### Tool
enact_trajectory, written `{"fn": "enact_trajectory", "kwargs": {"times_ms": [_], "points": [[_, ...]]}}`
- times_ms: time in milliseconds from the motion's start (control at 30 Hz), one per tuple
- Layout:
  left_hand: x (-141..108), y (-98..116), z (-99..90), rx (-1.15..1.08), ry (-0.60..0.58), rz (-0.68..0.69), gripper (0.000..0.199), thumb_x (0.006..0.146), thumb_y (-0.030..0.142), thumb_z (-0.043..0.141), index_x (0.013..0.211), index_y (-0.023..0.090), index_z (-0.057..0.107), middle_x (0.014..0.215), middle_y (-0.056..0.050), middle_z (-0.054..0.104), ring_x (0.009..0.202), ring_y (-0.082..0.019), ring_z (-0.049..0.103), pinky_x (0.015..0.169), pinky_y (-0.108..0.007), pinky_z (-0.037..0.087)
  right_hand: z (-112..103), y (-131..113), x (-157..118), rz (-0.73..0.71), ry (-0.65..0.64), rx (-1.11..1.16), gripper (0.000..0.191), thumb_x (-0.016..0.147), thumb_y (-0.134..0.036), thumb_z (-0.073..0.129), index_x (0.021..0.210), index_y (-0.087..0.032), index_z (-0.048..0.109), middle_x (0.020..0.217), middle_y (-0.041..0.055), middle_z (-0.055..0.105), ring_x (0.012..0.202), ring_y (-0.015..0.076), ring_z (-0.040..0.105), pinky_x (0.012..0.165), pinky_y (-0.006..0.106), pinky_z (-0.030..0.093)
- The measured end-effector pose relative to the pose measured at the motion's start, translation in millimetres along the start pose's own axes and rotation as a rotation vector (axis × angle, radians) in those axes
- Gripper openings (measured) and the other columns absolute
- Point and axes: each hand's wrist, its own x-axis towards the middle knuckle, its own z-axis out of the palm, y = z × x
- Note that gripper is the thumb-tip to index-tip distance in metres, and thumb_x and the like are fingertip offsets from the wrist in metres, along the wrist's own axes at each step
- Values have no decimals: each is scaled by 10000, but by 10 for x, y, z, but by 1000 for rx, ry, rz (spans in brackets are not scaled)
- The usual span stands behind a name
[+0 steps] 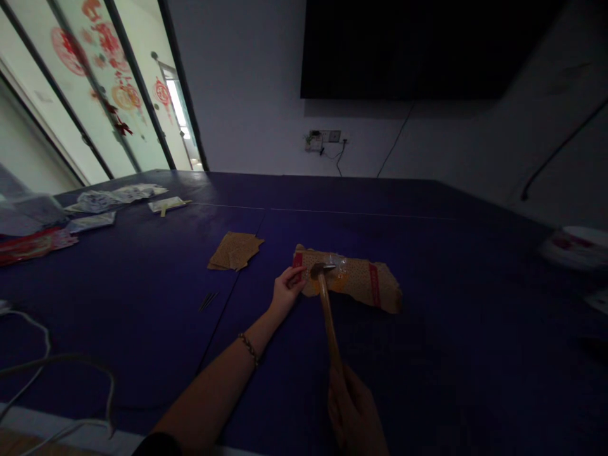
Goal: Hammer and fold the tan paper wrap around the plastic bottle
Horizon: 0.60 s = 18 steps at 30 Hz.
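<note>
My right hand [354, 408] is wrapped round the wooden handle of a hammer [329, 316], near the bottom of the view. The hammer's metal head is over the left part of a torn brown cardboard strip [357, 278] with red bands and clear tape; whether it touches the strip I cannot tell. At the strip's left end is my left hand [287, 288], its fingers bent together at the edge; anything small between them is hidden. Several thin dark sticks, perhaps nails [208, 301], lie left of my left forearm.
Brown cardboard pieces [235, 251] lie left of the strip on the dark blue table [285, 392]. Plastic packets [116, 197] and a red package [35, 246] are at the far left. White cables [45, 342] loop at the lower left; a white-and-red container [577, 247] is at right.
</note>
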Motion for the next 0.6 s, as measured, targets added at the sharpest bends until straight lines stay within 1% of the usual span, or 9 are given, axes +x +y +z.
{"fn": "enact_trajectory", "kwargs": {"times_ms": [133,233,300,367,467,600], "points": [[-7,17,7,8,-7,-8,304,608,289,663,889,171,662,801,-28,542,769,-155,539,697,-256,441,3,-23,18,41,-24,-11,518,559,-589,615,854,-171,538,507,-60,457,391,64,427,334,156,319],[-1,6,0,-24,-10,-5,294,611,282,659,884,174,663,837,-37,560,809,-169,550,716,-264,447,27,-32,31,46,-63,-27,492,579,-604,588,789,-164,525,450,-87,378,347,46,358,306,147,271],[4,-8,-8,-39,-14,-6,285,616,267,654,884,172,661,837,-38,569,815,-169,554,729,-266,446,41,-34,30,69,-80,-32,481,586,-606,581,768,-165,515,444,-93,356,344,41,343,305,143,267],[7,-19,-14,-38,-3,-9,286,619,250,647,894,171,657,837,-35,573,806,-160,556,737,-264,441,42,-33,25,84,-59,-10,484,577,-599,593,795,-174,515,468,-84,388,364,49,377,317,145,294],[6,-23,-14,-45,-4,-10,308,615,227,646,917,170,647,861,-37,578,805,-156,559,747,-264,436,20,-33,22,40,-12,25,479,569,-586,608,824,-188,528,509,-59,450,414,71,442,356,159,351],[4,-18,-2,-76,-35,-16,309,601,228,660,904,169,647,875,-42,590,834,-175,567,754,-276,439,-21,-38,20,40,-51,6,446,567,-583,610,774,-193,545,488,-49,456,418,82,455,355,165,356]]}}
